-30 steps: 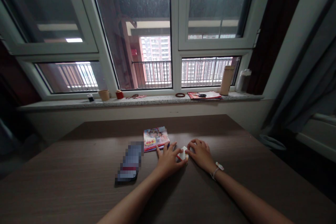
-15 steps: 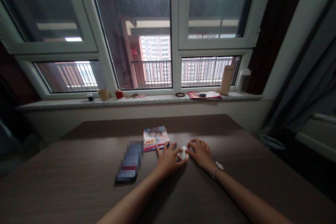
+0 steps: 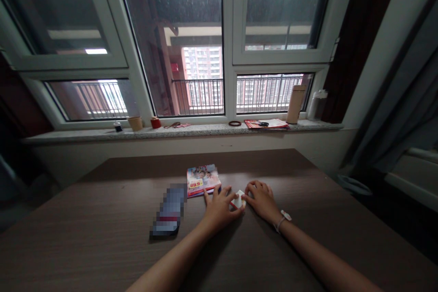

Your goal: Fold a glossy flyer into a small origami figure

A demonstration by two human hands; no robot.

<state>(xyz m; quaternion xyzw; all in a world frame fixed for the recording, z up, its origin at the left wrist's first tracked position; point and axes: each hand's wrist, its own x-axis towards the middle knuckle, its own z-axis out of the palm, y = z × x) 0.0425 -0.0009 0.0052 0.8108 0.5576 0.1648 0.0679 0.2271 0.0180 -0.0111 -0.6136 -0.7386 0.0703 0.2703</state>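
A small piece of folded paper [image 3: 238, 200], white with a red edge, lies on the table between my two hands. My left hand [image 3: 220, 205] holds it down from the left, with the thumb at its near edge and a fingertip on top; the other fingers are spread toward the stack of leaflets. My right hand [image 3: 263, 198] has curled fingers, and its thumb and fingertip pinch the paper's right edge. A band with a white piece circles my right wrist. Just beyond my left fingers sits the stack of printed leaflets [image 3: 202, 177], its top sheet colourful.
A phone-like object [image 3: 169, 212], blurred by pixels, lies left of my left forearm on the brown table [image 3: 102, 210]. The windowsill [image 3: 205, 130] bears a paper cup [image 3: 135, 122], a red spool [image 3: 155, 122], a dark ring [image 3: 234, 123], scissors [image 3: 263, 123] on papers, and a tan bottle [image 3: 295, 104].
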